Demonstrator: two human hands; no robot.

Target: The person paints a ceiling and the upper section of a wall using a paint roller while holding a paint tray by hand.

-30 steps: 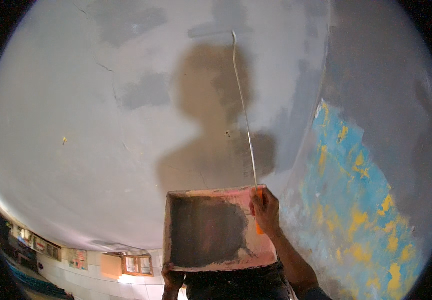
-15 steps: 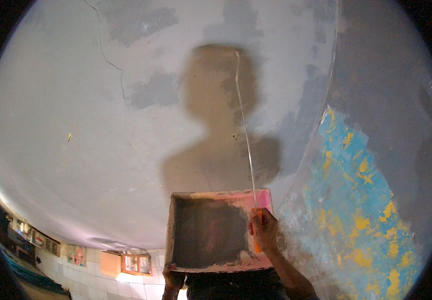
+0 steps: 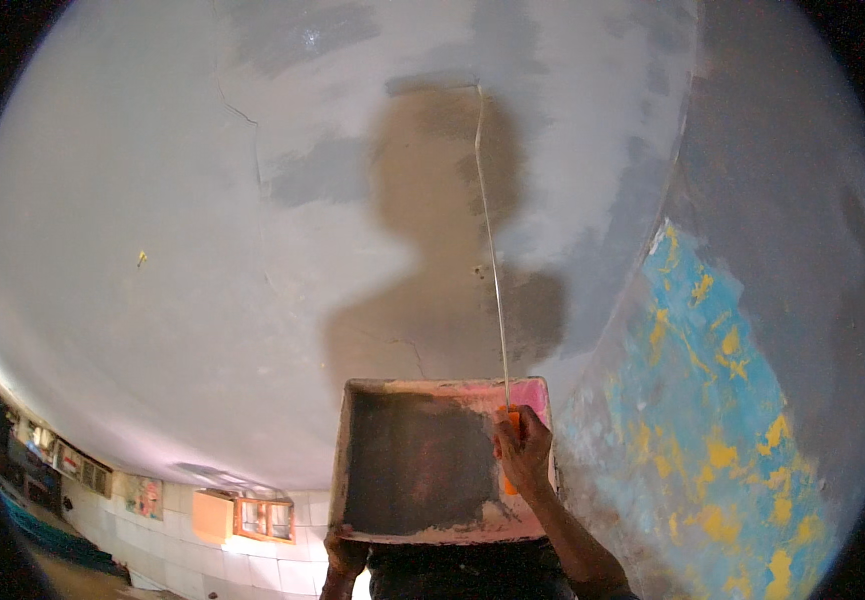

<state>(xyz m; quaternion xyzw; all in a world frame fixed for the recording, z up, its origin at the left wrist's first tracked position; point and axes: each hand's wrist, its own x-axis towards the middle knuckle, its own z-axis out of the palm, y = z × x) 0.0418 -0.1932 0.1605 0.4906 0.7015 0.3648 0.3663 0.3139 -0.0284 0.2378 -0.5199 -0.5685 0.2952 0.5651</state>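
Observation:
A pink paint tray, its inside coated with dark grey paint, is tilted up in front of me. My left hand grips its lower left corner, with some fingers hidden behind it. Over the tray's right side, my right hand is closed around the orange handle of a paint roller. The roller's long thin metal rod runs upward to a grey roller head, hard to tell apart from the grey wall behind it.
My shadow falls across the middle of the wall. Darker grey patches and thin cracks mark it. On the right, a blue and yellow patch covers part of an adjoining wall. An orange-framed window and white tiles show at lower left.
My right hand and the roller have moved slightly upward, the roller head higher on the wall. The left hand and tray have hardly moved, while the view has shifted a little.

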